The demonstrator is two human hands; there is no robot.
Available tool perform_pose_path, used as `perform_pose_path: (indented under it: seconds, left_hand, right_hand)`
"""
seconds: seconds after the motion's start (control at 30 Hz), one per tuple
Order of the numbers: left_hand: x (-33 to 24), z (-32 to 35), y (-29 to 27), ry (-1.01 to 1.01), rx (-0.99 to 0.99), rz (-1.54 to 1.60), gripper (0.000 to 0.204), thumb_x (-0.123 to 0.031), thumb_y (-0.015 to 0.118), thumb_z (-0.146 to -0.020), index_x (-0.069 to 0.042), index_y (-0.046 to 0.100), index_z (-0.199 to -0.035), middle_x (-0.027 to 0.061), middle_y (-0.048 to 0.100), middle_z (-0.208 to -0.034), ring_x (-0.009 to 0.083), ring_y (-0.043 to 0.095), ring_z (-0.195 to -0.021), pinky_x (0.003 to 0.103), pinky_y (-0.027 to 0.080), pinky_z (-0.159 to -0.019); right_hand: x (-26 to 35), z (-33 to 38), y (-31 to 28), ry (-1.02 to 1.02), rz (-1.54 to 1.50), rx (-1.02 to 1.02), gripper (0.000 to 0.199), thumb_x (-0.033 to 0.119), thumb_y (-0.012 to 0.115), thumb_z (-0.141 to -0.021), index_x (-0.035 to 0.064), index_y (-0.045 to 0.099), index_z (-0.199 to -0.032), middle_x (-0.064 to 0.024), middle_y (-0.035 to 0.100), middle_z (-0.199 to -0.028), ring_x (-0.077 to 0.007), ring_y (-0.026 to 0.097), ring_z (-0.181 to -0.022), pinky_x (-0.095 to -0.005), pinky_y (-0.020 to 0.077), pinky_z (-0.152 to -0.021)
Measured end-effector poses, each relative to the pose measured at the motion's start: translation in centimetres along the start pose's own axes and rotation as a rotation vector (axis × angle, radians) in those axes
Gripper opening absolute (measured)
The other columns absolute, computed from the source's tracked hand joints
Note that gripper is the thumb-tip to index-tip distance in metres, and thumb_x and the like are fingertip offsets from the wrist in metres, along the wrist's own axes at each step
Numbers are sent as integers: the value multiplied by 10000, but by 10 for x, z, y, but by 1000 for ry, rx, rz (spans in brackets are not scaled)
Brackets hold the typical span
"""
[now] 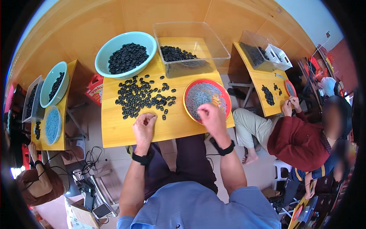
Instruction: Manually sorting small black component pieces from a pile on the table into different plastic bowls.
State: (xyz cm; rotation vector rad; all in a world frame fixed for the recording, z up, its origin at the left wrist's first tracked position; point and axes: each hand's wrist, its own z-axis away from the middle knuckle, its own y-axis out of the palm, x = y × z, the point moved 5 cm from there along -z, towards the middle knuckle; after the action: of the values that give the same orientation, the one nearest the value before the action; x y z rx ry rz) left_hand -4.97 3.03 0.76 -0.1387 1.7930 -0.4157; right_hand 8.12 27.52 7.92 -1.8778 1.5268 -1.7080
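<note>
My left hand (pixel 144 129) is closed in a pinch just above the near part of the yellow table. A bit of black shows at its fingertips, seemingly one of the small black oval pieces. Beyond it, many loose black oval pieces (pixel 139 95) lie scattered over the tabletop. Over the near rim of a red bowl (pixel 185 100) hangs my right hand (pixel 212 116), thumb and fingers together; whatever they pinch is too small to make out. The bowl holds a heap of thin silvery metal pins (pixel 202 93), with some yellowish bits at its right side.
A pale green basin (pixel 100 61) and a clear plastic bin (pixel 190 68), both with black pieces, stand at the table's back. Similar side tables hold a basin (pixel 45 95) left and a bin (pixel 251 53) right. A person in a dark red top (pixel 301 141) works at right, another (pixel 42 183) at left.
</note>
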Motion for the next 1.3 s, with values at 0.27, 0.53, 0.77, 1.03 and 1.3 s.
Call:
perform_pose_path:
  seconds: [0.27, 0.53, 0.77, 1.03, 1.3]
  left_hand:
    - [4, 1, 2, 46, 14, 8, 81, -58, 754, -856, -20, 731, -923, 44, 672, -757, 106, 559, -624, 263, 475, -604]
    - [4, 1, 2, 45, 38, -7, 86, -51, 747, -860, -16, 725, -935, 40, 661, -760, 102, 547, -623, 264, 468, -606]
    - [2, 2, 2, 38, 39, -2, 82, -49, 744, -859, -16, 724, -931, 39, 657, -758, 104, 547, -621, 266, 468, -603]
    - [0, 2, 0, 44, 44, -41, 81, -49, 742, -857, -16, 721, -928, 41, 652, -754, 109, 551, -620, 266, 469, -601]
    - [4, 2, 3, 30, 47, 17, 82, -44, 734, -867, -13, 716, -940, 33, 643, -750, 100, 536, -620, 262, 466, -603]
  right_hand:
    - [-62, -10, -49, 238, 296, 208, 47, 103, 680, -814, 79, 716, -834, -168, 710, -849, -363, 693, -809, -469, 541, -698]
    - [-67, -9, -51, 181, 412, 291, 73, 63, 679, -790, 97, 730, -829, -172, 713, -878, -373, 687, -864, -486, 539, -759]
    - [-72, -3, -34, 159, 382, 347, 85, 60, 672, -784, 96, 733, -831, -164, 712, -892, -341, 682, -919, -472, 531, -782]
    - [-61, -3, -16, 162, 188, 323, 80, 123, 678, -822, 61, 712, -859, -154, 716, -835, -336, 700, -815, -455, 544, -731]
    - [-65, -5, -30, 119, 197, 268, 61, 101, 673, -823, 65, 719, -843, -149, 719, -866, -338, 697, -823, -445, 544, -713]
